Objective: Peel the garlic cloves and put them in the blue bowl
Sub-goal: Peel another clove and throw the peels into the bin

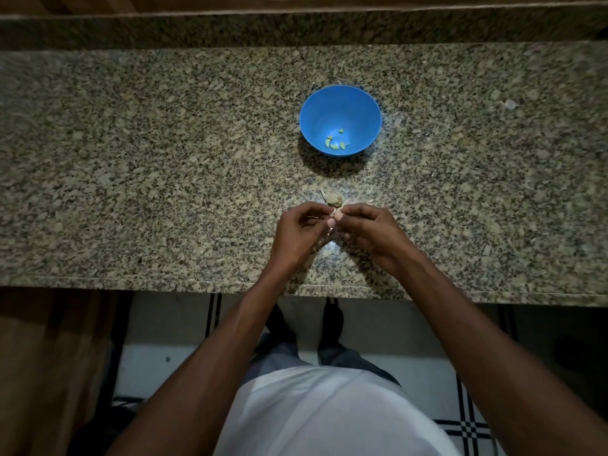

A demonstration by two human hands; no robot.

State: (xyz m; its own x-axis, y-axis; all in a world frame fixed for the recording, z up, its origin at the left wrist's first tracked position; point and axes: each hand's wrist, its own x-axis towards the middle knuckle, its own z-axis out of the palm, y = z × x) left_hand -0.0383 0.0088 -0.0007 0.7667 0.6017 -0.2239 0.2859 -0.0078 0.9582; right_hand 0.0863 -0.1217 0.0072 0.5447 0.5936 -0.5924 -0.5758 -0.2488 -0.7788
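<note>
We see a long speckled granite countertop (138, 166) in beige and black, with a raised granite ledge (230, 28) behind it. Below its front edge lies a white tiled floor (184, 366) with black stripes, and brown wooden panels (49, 357) stand at left. The light is dim

Person w/ bare forearms, no sleeves in view, white shirt (329, 413), grey trousers (345, 357), dark shoes (332, 315).

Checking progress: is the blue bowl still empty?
No, the blue bowl already holds several peeled cloves near its bottom.
</note>
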